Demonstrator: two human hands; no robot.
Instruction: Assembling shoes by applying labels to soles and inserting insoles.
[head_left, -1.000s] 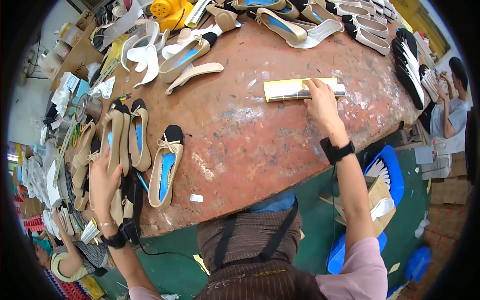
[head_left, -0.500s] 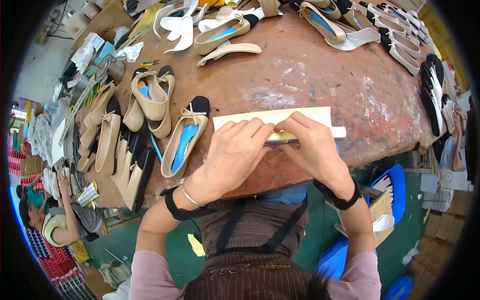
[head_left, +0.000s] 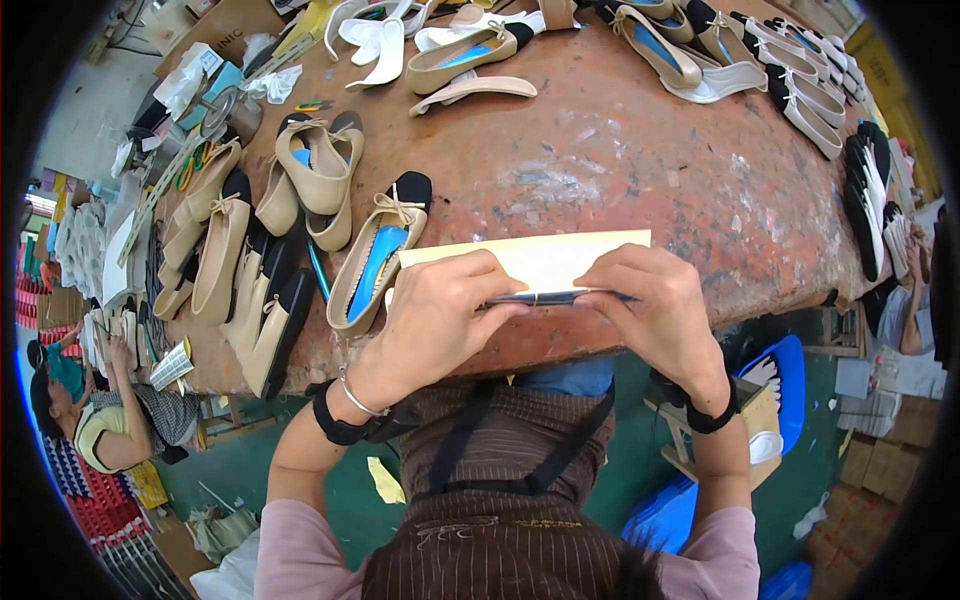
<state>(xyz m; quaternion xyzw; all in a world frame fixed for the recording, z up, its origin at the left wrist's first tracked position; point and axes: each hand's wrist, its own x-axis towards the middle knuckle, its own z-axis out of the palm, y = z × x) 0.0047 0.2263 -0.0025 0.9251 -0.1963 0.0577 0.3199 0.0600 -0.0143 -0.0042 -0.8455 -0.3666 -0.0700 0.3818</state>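
Note:
Both my hands hold a flat cream-yellow stack of sheets just above the near edge of the worn brown workbench. My left hand grips its left half, fingers curled over the top and thumb below. My right hand pinches its right end. A thin dark edge of the stack shows between my thumbs. Just left of my left hand lies a beige flat shoe with a blue insole and black toe.
Several beige and black flat shoes lie on the bench's left side, more shoes and white insoles along the far edge and right. A seated person works at lower left. A blue bin stands right of my legs.
My right hand pulled the yellow stack from far across the bench to the near edge. My left hand came off the shoes at left and joined it on the stack.

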